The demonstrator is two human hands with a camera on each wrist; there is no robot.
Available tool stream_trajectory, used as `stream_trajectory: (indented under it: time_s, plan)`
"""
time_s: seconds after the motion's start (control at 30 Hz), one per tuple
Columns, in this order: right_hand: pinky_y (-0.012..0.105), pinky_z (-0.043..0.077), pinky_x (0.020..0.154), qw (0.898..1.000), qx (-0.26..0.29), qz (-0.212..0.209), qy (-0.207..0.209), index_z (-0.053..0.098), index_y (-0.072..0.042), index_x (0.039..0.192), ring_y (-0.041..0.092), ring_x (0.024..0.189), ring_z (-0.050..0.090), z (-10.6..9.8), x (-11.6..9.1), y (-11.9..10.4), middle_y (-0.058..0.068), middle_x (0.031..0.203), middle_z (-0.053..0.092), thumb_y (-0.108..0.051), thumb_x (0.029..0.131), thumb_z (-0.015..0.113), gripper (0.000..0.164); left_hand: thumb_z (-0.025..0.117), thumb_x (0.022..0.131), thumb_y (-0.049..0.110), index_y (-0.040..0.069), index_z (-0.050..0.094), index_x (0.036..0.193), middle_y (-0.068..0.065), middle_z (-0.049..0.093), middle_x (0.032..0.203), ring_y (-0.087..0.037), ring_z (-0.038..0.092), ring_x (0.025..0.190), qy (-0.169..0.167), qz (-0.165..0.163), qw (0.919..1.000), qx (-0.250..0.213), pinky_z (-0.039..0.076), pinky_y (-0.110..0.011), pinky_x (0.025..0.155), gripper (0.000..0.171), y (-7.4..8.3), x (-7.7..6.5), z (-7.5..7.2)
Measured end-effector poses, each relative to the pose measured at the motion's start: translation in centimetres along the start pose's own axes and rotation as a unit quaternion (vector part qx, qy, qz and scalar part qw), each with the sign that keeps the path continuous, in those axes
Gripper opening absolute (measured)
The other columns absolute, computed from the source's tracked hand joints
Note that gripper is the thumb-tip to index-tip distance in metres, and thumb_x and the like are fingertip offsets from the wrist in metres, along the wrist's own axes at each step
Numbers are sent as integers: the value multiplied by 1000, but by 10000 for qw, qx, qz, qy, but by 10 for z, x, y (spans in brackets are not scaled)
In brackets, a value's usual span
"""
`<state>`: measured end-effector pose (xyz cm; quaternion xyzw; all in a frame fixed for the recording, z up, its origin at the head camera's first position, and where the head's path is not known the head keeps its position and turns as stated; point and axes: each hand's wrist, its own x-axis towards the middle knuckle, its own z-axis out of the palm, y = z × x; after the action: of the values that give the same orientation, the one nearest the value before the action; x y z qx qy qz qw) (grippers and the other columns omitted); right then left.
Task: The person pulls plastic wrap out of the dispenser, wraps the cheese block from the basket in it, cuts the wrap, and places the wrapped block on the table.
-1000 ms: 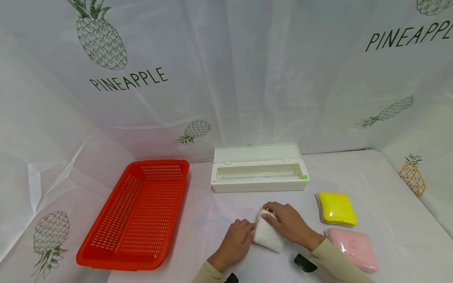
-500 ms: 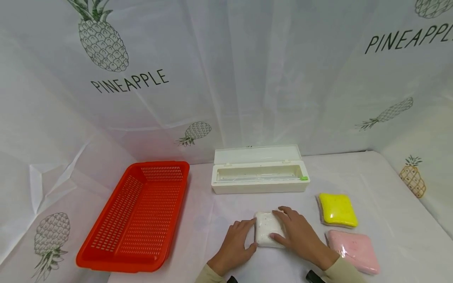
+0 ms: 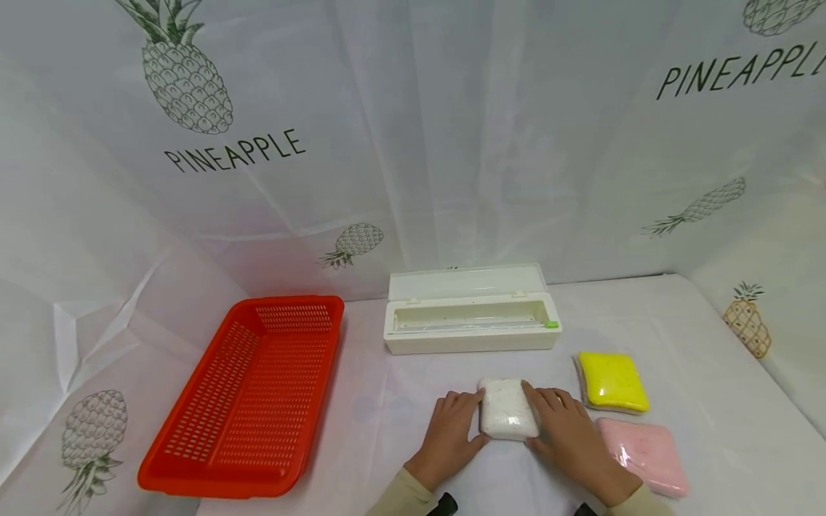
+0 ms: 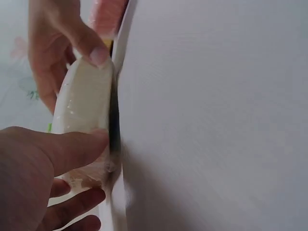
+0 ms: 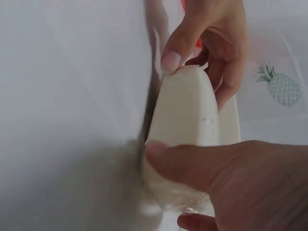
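A white square pack (image 3: 508, 409), wrapped in clear plastic film, lies flat on the table in the head view. My left hand (image 3: 450, 434) holds its left side, thumb at the near corner and fingertips toward the far one. On the opposite side my right hand (image 3: 574, 438) grips it the same way. In the left wrist view the left thumb (image 4: 79, 147) presses the pack's near edge. The right thumb (image 5: 185, 161) does likewise in the right wrist view, where crinkled film shows below it. The pack's underside is hidden.
Behind the pack stands a white cling film dispenser (image 3: 474, 341), lid up, with a green slider (image 3: 551, 325). A red perforated basket (image 3: 241, 401) is at left. Yellow (image 3: 613, 382) and pink (image 3: 645, 456) wrapped packs lie at right. Pineapple-print cloth (image 3: 445, 143) hangs behind.
The white pack, tilted between the hands a second ago, now lies flat and has shifted slightly right. The right hand has moved from its top to its right side; the left hand has followed rightward.
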<state>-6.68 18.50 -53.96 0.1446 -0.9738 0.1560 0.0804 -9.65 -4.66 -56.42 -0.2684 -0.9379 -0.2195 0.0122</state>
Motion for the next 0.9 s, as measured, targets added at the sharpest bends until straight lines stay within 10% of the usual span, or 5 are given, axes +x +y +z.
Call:
stream_trajectory:
  time_s: [0.53,0.9]
  plan:
    - [72,38,107,9990,-380,213,41,54,4,149,50,126,52,-12,26,21,23,132,65,-13,69,99,93,85,91,34,8,56,151,-1,67,132,-16,54,116,339,193,9963,761,43,-28,93,71,19,47,6]
    - [75,33,108,9983,-72,422,-408,46,6,153,56,132,46,-20,28,33,28,141,57,-21,72,98,100,83,93,36,10,49,157,-1,62,137,-17,54,115,345,15,9979,552,43,-30,94,77,12,47,9]
